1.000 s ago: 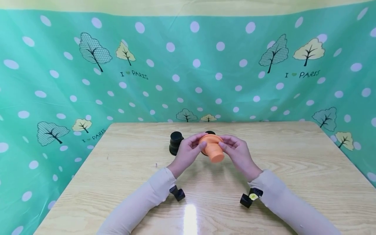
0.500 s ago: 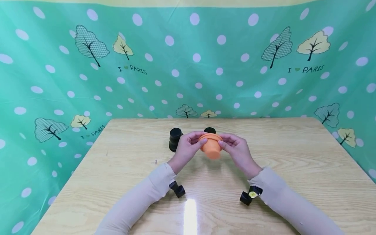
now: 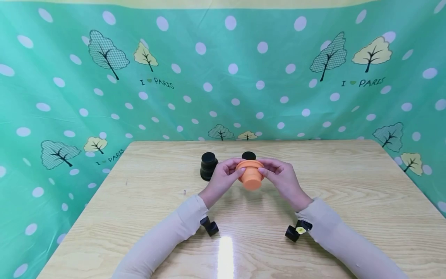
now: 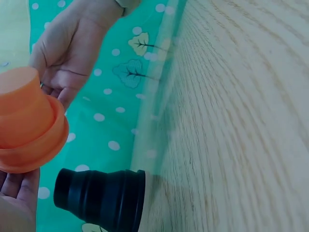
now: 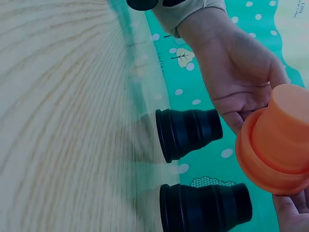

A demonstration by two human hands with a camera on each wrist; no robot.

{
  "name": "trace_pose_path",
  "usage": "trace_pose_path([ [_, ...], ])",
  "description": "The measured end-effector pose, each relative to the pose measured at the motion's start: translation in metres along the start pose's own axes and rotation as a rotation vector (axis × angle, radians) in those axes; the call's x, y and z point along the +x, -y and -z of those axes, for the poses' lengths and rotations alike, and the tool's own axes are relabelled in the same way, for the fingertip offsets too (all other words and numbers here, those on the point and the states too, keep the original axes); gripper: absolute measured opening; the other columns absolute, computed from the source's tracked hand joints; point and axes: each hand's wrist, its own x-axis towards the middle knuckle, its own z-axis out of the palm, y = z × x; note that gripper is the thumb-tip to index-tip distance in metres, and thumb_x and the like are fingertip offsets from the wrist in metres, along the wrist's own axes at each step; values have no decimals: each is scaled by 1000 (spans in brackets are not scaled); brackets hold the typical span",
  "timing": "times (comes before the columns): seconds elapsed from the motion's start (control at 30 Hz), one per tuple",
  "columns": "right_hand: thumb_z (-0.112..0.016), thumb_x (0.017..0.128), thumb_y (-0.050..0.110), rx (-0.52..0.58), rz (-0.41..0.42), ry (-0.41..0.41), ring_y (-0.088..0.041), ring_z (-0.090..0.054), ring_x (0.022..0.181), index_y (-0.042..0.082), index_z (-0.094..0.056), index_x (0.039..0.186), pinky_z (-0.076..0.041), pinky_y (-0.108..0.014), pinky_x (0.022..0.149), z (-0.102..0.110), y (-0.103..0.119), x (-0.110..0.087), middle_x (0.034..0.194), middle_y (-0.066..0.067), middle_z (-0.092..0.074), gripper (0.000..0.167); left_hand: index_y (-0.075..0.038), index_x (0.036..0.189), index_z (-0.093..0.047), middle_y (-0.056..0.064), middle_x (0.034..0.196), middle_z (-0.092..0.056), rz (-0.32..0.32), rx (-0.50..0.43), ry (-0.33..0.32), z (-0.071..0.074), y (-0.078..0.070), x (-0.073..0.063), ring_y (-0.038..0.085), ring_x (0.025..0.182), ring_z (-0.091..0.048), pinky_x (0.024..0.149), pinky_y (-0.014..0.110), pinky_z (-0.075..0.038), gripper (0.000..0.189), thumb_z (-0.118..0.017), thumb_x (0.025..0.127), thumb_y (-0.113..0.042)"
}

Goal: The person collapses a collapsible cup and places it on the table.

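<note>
Both hands hold an orange collapsible cup [image 3: 252, 180] above the table, its narrow base turned toward the head camera. The left hand [image 3: 224, 175] grips the wide rim from the left, thumb in front and fingers behind. On the opposite side the right hand [image 3: 283, 179] pinches it the same way. In the left wrist view the cup [image 4: 24, 113] has its wide section forming a ring around the narrower part. Two black collapsible cups stand base up behind: one black cup [image 3: 208, 166] left of the hands, another black cup [image 3: 249, 155] mostly hidden by the orange cup.
The light wooden table [image 3: 156, 224] reaches back to a green dotted cloth [image 3: 195, 69] with printed trees. Black wrist cameras sit below the cuffs, one camera [image 3: 210, 226] at left and one camera [image 3: 292, 233] at right. A small dark mark [image 3: 184, 192] lies left of the hands.
The orange cup's narrow end has swung slightly left and the cup looks shorter than one second ago. Both hands keep their grip. The head view has tipped down a little, then stayed nearly still.
</note>
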Motion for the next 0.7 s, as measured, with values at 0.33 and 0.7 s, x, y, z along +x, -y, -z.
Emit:
trace_pose_path([
  [0.33,-67,88,13,-72,-4,21,-11,-64,89,-3,-63,118,-54,-24,76,3,1,-3,108,-19,-65,34,-1,122,-58,14,116,-64,-7,32,73,2,-2,-4,15,95,-63,84,27,-52,32,-61,93,-13],
  [0.7,-67,89,15,-71,2,40,-11,-64,89,-2,-62,118,-55,-25,75,4,-1,-3,109,-18,-65,34,-6,121,-61,10,111,-65,-32,103,66,0,0,-4,15,90,-65,79,28,-55,35,-67,88,-17],
])
